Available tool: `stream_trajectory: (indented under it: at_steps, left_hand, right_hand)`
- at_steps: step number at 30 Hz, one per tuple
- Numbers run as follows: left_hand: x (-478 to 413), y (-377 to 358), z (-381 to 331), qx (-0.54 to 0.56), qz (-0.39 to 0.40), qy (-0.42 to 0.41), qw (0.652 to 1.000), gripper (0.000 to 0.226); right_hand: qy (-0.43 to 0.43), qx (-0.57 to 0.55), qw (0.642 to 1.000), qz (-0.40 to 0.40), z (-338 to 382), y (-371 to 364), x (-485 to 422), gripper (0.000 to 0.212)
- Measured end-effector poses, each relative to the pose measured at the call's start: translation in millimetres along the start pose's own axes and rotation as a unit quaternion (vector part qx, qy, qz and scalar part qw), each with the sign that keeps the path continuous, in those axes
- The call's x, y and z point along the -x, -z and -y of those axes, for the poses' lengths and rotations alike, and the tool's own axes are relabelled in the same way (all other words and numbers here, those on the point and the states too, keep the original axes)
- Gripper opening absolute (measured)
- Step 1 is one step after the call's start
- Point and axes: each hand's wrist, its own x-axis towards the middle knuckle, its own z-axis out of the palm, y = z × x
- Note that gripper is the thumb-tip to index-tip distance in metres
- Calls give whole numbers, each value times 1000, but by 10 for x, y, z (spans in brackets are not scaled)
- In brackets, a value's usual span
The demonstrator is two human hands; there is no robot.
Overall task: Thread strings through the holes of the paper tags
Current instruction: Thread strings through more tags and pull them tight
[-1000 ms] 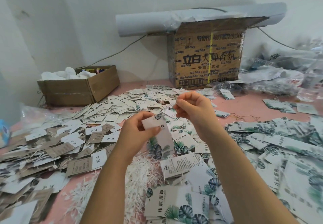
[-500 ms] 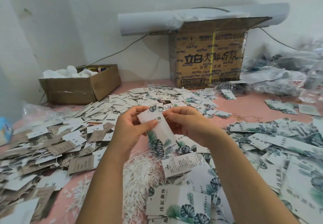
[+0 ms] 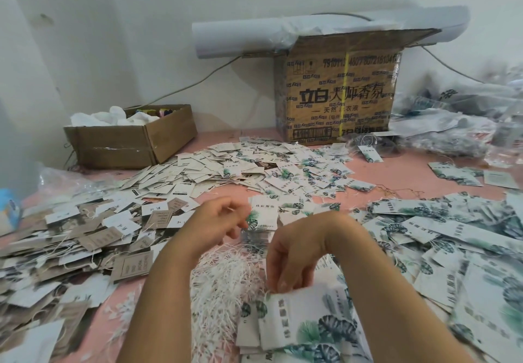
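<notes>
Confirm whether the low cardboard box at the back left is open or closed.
Open: the low cardboard box has nothing covering its top, and white crumpled material shows inside it.

On my feed I see two bare arms coming in from the bottom edge: the left arm (image 3: 158, 300) at lower centre, the right arm (image 3: 396, 292) at lower right. Both are uncovered from wrist to frame edge. The left hand (image 3: 218, 221) and right hand (image 3: 294, 260) are bare too; the right's nails look short, though blurred.
</notes>
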Motion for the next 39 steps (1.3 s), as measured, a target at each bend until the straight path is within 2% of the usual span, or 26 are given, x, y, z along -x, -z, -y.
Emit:
stream_trajectory:
  at_steps: [4,8,13,18,22,25,29,34,37,39]
  left_hand:
    - [-23,-38,108,-134,80,39,987,9]
    - [-51,-67,172,-208,117,77,968,4]
    - [-72,-71,227,-246,129,100,955,12]
    - [-58,-76,226,-265,136,121,947,25]
    - [-53,-75,214,-289,133,98,943,12]
    - [-50,-76,178,-242,93,53,964,13]
    - [-54,-73,90,-131,33,-24,990,15]
    - [-58,-61,21,-48,7,-76,996,11]
    - [-48,-56,-13,-31,2,-90,995,9]
    - [-50,-62,-23,-29,-10,-95,995,11]
  right_hand:
    - [-41,16,999,15,23,-11,-27,31]
    - [-59,30,998,12,30,-5,-11,29]
    - [-58,19,998,-19,8,12,-23,24]
    - [-47,17,995,-87,-43,35,-37,13]
    - [-33,14,992,-122,-61,44,-57,7]
    - [-20,11,988,-152,-73,46,-83,9]
    - [14,-7,970,-242,-99,57,-134,15]
    - [78,-23,951,-298,-89,57,-177,8]
    - [104,-30,939,-328,-79,44,-181,27]
    - [119,-33,933,-338,-84,48,-177,18]
